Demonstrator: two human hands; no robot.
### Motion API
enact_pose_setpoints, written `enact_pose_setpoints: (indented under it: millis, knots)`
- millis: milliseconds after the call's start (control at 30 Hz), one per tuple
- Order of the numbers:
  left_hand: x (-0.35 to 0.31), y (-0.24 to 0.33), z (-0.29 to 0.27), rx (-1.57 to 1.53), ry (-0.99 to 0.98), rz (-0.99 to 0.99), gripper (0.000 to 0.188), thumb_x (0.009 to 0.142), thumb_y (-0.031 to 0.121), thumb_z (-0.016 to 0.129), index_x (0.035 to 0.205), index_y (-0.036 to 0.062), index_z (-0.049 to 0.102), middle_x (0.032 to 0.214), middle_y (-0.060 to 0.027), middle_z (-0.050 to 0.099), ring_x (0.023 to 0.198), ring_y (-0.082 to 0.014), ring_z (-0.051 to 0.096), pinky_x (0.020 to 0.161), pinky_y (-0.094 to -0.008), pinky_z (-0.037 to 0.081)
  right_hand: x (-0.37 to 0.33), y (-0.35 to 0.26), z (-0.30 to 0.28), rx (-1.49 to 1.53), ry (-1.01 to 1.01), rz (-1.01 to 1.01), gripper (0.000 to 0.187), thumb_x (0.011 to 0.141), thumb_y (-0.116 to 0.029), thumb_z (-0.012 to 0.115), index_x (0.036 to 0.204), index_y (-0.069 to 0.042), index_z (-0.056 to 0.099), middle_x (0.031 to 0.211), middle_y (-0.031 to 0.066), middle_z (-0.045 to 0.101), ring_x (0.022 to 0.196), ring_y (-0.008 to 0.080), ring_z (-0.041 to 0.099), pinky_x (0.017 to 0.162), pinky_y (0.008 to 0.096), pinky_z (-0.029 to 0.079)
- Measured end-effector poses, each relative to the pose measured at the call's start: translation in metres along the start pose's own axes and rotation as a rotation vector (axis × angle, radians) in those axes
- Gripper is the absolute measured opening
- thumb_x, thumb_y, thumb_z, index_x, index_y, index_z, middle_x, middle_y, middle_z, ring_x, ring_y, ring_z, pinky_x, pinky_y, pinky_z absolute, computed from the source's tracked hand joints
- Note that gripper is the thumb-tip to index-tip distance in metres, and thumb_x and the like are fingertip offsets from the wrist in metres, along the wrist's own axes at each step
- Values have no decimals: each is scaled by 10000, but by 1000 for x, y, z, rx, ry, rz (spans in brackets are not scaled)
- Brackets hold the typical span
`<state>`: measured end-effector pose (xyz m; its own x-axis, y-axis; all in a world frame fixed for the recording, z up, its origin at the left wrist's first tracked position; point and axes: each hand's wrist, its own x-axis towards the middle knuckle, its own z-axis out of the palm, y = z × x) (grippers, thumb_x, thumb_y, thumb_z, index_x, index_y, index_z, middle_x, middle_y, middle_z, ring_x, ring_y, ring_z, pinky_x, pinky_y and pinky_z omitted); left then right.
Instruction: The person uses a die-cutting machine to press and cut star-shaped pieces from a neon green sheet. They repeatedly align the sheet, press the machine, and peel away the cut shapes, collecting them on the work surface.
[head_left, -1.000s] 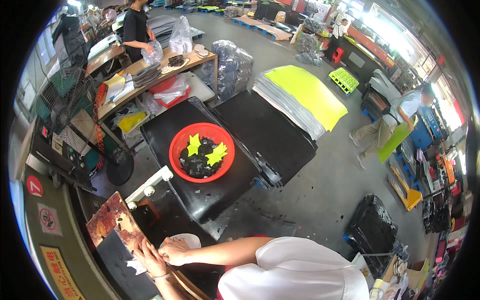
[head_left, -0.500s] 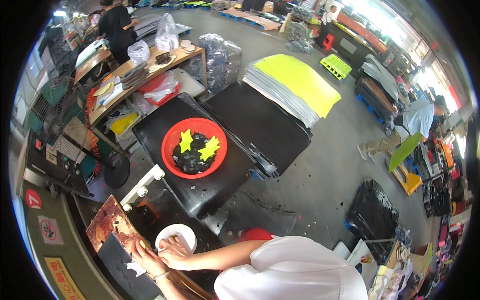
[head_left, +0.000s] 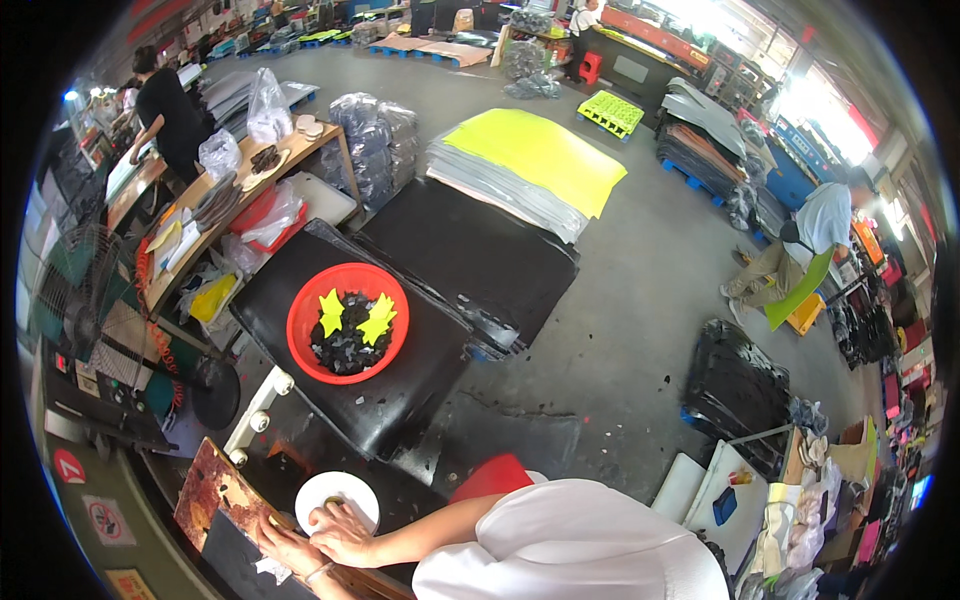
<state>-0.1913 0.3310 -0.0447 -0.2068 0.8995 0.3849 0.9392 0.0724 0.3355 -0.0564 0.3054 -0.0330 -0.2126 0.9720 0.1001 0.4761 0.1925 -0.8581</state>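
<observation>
My left hand lies over a dark flat sheet, its fingers stretched out near the edge of a worn brown board. A small whitish scrap sits beside it. Right next to it, my right hand has its fingers bent and pressed together at the near side of a round white bowl. Whatever those fingers hold is hidden or too small to name. Beyond stands a red basin holding dark scraps and yellow star-like cut pieces.
Black sheets and a yellow-topped stack lie ahead. A standing fan and a wooden table are on the left. One person works far left; another bends at right beside a green sheet.
The view has shifted, so the surroundings sit further left and lower. My hands stay together by the white bowl. The person at right has bent further over with the green sheet.
</observation>
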Motion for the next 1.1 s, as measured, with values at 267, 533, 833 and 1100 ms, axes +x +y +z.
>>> enact_pose_setpoints:
  millis: [267,533,833,1100]
  knots:
    - [0,-9,9,30,44,7,430,866,-2,473,1289,75,503,1252,-173,488,1202,-337,431,1016,-452,338,-3,7,0,6,40,-82,107,796,-191,622,770,-144,715,1081,41,511,1050,274,443,899,456,318]
    - [-2,-9,14,74,104,56,463,836,-30,508,1289,66,508,1236,-154,518,1166,-330,478,983,-432,375,-12,12,-3,56,70,-89,74,781,-174,648,799,-134,707,1071,45,520,1040,276,465,879,444,357]
    - [1,-29,21,158,44,99,322,962,157,474,1251,33,546,1257,-202,500,1194,-361,450,1017,-459,356,-8,19,-21,396,119,-49,634,788,-119,669,1365,-52,414,1190,166,505,1076,342,519,947,407,423]
    - [-2,-2,-18,-55,62,-121,357,918,137,523,1259,34,555,1263,-176,546,1198,-313,490,1052,-386,350,-7,85,-119,1023,283,462,359,859,-48,599,1209,-43,519,1111,81,583,1007,176,568,889,324,481]
